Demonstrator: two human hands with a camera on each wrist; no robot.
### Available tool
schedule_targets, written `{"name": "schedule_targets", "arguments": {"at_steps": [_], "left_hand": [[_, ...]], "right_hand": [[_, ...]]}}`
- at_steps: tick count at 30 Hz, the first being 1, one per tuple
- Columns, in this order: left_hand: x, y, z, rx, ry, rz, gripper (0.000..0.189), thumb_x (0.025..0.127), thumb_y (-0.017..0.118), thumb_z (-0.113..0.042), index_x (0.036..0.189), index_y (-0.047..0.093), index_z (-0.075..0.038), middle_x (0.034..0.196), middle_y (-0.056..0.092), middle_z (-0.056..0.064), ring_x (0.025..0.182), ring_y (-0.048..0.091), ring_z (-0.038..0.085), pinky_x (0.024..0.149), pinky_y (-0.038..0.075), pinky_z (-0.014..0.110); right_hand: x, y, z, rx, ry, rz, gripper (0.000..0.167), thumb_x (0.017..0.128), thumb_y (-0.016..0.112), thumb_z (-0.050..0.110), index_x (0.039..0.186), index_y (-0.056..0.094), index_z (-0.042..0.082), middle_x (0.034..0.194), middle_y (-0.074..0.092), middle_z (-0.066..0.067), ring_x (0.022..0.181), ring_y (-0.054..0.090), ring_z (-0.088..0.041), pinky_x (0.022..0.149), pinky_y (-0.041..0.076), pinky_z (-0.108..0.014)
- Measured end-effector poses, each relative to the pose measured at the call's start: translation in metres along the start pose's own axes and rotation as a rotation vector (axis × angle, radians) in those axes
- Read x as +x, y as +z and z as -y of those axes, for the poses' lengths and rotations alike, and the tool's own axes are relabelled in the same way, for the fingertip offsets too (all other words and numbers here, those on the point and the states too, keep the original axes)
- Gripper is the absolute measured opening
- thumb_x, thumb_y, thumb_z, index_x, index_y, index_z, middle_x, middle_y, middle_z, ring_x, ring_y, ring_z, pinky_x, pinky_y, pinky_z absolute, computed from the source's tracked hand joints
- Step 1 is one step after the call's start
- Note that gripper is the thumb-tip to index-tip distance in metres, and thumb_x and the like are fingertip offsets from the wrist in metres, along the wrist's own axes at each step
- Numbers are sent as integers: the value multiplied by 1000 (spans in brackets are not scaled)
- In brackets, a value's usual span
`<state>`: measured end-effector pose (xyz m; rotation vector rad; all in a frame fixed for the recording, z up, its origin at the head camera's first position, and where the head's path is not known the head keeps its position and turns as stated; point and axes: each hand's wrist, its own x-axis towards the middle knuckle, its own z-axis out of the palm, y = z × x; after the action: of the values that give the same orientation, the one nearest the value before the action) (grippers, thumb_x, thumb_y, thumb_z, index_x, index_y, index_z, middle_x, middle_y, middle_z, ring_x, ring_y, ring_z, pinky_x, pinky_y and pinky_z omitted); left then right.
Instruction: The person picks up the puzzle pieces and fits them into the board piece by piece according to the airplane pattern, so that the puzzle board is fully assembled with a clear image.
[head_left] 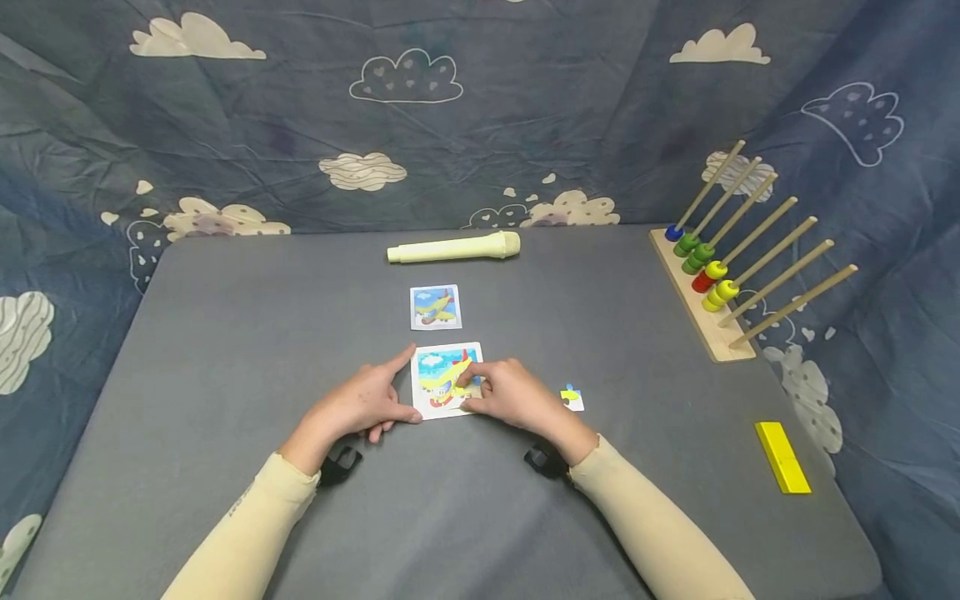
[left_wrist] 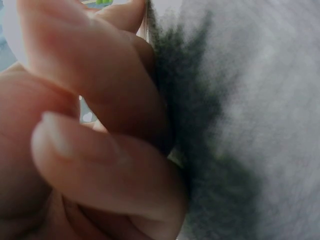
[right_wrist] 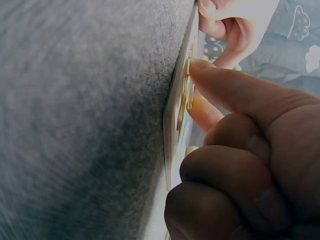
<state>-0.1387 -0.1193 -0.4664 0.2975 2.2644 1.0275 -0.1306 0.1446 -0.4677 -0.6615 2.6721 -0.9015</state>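
A square puzzle board [head_left: 431, 404] with a yellow airplane picture lies on the table in the head view. My left hand [head_left: 360, 404] steadies its left side, index finger at the upper corner and thumb at the lower one. Over the board's right part, my right hand [head_left: 513, 396] pinches a puzzle piece [right_wrist: 190, 87] between thumb and index finger. In the right wrist view that piece sits slightly raised at the board's surface; the fingers partly hide it. A loose puzzle piece [head_left: 573, 398], yellow, blue and white, rests right of my right hand.
Behind the board lies a card [head_left: 436, 307] with a matching airplane picture. Farther back is a cream toy microphone [head_left: 453, 248]. A wooden peg stand [head_left: 697, 296] with colored beads stands at the back right, and a yellow block [head_left: 782, 457] lies near the right edge.
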Motion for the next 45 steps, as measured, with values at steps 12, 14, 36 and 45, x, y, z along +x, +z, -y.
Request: {"name": "schedule_targets", "arguments": {"at_steps": [12, 14, 36, 45], "left_hand": [[0, 0, -1, 3, -3, 3, 115, 88, 89, -24, 173, 12, -22, 55, 61, 3, 37, 59, 14, 45, 51, 31], [0, 0, -1, 4, -1, 5, 115, 88, 89, -24, 173, 11, -22, 55, 61, 3, 37, 59, 14, 46, 51, 31], [1, 0, -2, 27, 8, 3, 115, 88, 88, -25, 173, 11, -20, 54, 61, 1, 37, 59, 14, 47, 51, 30], [1, 0, -1, 21, -3, 6, 115, 88, 89, -25, 173, 11, -20, 55, 60, 2, 37, 58, 13, 45, 50, 29]], "right_hand": [[-1, 2, 3, -11, -4, -5, 25, 89, 87, 19, 112, 79, 14, 57, 42, 10, 53, 34, -1, 53, 27, -19], [-1, 2, 4, -8, -2, -3, 25, 89, 86, 20, 113, 80, 16, 56, 40, 10, 53, 32, -2, 53, 26, -19], [0, 10, 15, -64, -13, -14, 12, 96, 80, 18, 107, 84, 21, 54, 47, 11, 51, 33, -1, 51, 29, -19], [-8, -5, 3, 63, 15, -30, 20, 93, 83, 21, 113, 83, 19, 55, 41, 12, 50, 32, -1, 51, 26, -19]]}}
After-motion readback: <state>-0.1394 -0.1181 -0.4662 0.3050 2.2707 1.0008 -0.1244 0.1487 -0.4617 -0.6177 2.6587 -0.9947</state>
